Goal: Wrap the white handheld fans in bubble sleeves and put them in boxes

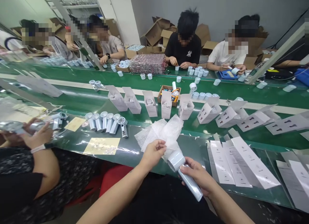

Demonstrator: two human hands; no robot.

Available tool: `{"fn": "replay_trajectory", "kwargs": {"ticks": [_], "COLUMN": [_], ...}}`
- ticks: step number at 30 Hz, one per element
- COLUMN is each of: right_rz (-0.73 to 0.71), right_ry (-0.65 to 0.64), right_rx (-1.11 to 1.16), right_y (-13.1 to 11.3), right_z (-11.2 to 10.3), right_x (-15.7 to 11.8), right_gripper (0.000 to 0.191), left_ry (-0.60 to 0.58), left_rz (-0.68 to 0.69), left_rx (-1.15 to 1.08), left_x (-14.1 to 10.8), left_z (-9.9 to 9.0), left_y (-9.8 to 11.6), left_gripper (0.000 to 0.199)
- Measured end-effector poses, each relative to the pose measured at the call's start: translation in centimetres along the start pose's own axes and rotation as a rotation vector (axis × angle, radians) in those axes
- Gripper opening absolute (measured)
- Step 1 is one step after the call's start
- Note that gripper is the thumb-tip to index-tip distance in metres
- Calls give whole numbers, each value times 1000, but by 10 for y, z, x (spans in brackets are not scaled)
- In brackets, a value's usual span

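Observation:
My right hand [196,174] is wrapped round the handle of a pale-blue handheld fan [176,160], whose round head points up and left. With its fingertips pinched together, my left hand [154,153] holds the edge of a white bubble-wrap bag [166,133] beside the fan's head. More translucent wrap lies spread flat under it on the green bench [131,146]. Left of the wrap stands a row of similar fans [103,121], and one of them shows its round grille and a dark panel on its handle.
Open white boxes [166,104] stand in a row on the belt ahead; more white cartons [243,162] lie at right. A yellow paper sheet [101,146] rests at left. A co-worker's hands [40,133] hold parts at far left. Several people sit across the line among blue cups [198,71].

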State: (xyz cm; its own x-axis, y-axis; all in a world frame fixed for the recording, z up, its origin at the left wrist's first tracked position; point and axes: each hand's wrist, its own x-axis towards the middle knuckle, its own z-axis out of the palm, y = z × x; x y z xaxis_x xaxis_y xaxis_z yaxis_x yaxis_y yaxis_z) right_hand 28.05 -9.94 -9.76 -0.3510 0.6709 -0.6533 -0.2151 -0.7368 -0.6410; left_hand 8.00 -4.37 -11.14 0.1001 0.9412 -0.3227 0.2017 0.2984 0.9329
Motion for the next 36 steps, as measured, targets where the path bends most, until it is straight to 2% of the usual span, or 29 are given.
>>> {"fn": "replay_trajectory", "kwargs": {"ticks": [2, 5, 7, 8, 10, 12, 13, 16, 18, 19, 20, 24, 26, 29, 31, 33, 34, 36], "right_rz": [-22, -101, -115, -99, -53, -23, -25, -76, -108, -117, -118, 10, 41, -28, -32, -13, -7, -27], "right_ry": [26, 35, 64, 83, 132, 193, 225, 345, 431, 463, 481, 397, 378, 432, 475, 520, 532, 538], "right_rx": [-28, 90, 197, 236, 295, 336, 349, 350, 325, 308, 297, 363, 421, 503, 563, 582, 574, 581], "right_y": [3, 6, 7, 8, 10, 12, 13, 16, 17, 17, 17, 9, 3, 0, 2, 6, 8, 8], "right_z": [1, 7, 12, 14, 17, 19, 19, 20, 18, 17, 15, 10, 6, -2, -7, -9, -9, -12], "right_x": [0, 2, 2, 0, -5, -10, -13, -14, -12, -11, -10, -13, -17, -22, -21, -17, -15, -12], "right_gripper": [52, 62, 72, 75, 77, 74, 73, 73, 72, 69, 64, 46, 50, 66, 69, 61, 53, 37], "left_ry": [-17, -65, -110, -137, -177, -175, -143, -10, 8, 0, -8, -7, -26, -95, -112, -91, -80, -77], "left_rz": [241, 826, 1156, 1270, 1408, 1420, 1373, 1045, 835, 804, 835, 1189, 1244, 1199, 1076, 964, 953, 1030], "left_rx": [159, 408, 540, 604, 705, 770, 802, 933, 995, 1005, 1002, 943, 925, 907, 910, 916, 921, 933], "left_x": [1, -6, -13, -16, -17, -13, -9, 4, 10, 10, 10, 5, 4, 3, 3, 3, 4, 5], "left_z": [5, 7, 1, -4, -11, -12, -10, 6, 19, 25, 30, 42, 42, 40, 43, 50, 55, 64], "left_y": [2, 13, 22, 25, 25, 16, 10, -11, -18, -17, -14, 9, 14, 5, -4, -8, -8, -1], "left_gripper": [14, 20, 24, 25, 26, 28, 29, 24, 19, 19, 20, 24, 25, 20, 18, 18, 19, 21]}}
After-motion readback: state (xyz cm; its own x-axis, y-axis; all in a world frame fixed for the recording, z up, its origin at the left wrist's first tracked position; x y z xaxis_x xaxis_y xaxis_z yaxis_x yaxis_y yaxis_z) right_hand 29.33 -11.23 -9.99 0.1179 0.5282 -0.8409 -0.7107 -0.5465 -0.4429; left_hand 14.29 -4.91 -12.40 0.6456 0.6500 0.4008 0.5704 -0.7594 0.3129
